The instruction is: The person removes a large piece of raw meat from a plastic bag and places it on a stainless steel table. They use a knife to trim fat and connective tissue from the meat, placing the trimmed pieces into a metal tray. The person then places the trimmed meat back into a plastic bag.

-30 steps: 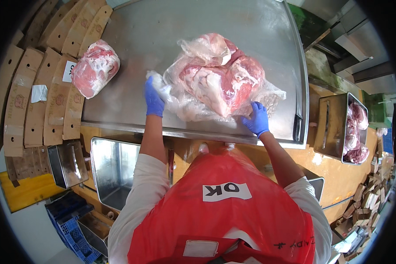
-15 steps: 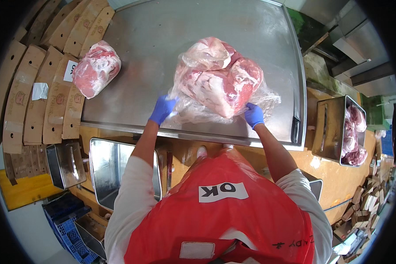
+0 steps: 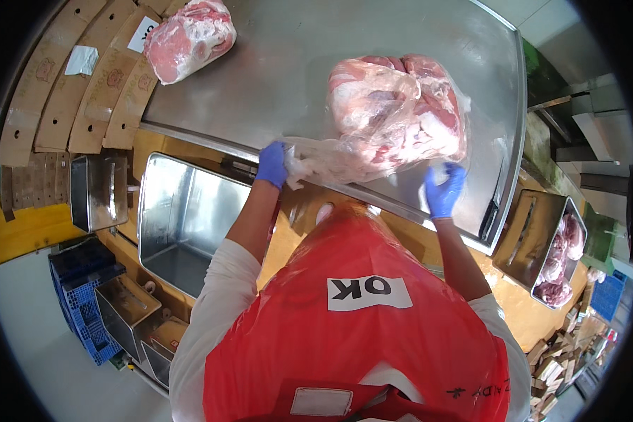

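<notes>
A: Where's the big piece of meat (image 3: 401, 105)?

B: On the right half of the tabletop (image 3: 288, 70), close to the near edge, wrapped in clear plastic (image 3: 330, 160).

A: And the blue-gloved left hand (image 3: 273, 165)?

B: Clenched on the bunched end of that plastic, right at the near edge, left of the meat.

A: What about the right hand (image 3: 444, 190)?

B: Blue-gloved too, just beside the meat, toward the near right corner. Its fingers are curled; I can't tell whether they pinch any plastic.

A: Anything else?

B: 1 smaller piece (image 3: 192, 42) at the left edge, beside cardboard boxes (image 3: 84, 77). Beyond the right edge, a metal bin (image 3: 524, 239) holds more meat.
</notes>
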The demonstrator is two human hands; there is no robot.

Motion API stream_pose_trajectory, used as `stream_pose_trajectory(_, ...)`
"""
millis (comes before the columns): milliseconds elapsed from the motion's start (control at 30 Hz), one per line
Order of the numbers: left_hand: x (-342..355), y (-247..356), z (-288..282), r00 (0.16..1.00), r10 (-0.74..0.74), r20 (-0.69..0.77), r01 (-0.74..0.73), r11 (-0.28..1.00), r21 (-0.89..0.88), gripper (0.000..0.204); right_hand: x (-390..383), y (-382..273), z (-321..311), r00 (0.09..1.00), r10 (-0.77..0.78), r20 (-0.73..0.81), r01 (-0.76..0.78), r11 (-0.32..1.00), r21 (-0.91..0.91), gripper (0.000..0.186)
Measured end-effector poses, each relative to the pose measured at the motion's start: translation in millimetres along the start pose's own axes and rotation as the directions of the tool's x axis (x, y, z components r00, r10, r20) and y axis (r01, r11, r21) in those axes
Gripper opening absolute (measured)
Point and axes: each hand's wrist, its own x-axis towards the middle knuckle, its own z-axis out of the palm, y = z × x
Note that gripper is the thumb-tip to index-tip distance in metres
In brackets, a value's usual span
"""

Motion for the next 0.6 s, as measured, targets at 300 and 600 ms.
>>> stream_pose_trajectory(300, -85.8, 90.6, 16.1, 0.895, -0.045, 0.445, -0.020, 0.990, 0.142, 0.069, -36.6, -44.8, 11.8, 0.830, -0.130, 0.542, 0.070, 0.989, 0.129, 0.040)
stream_pose_trajectory(600, -126.7, 67.5, 91.2, 0.851, 0.183, 0.493, -0.523, 0.209, 0.826, 0.142, 28.4, 58.1, 45.1, 0.828, 0.518, 0.213, -0.559, 0.742, 0.369, 0.045)
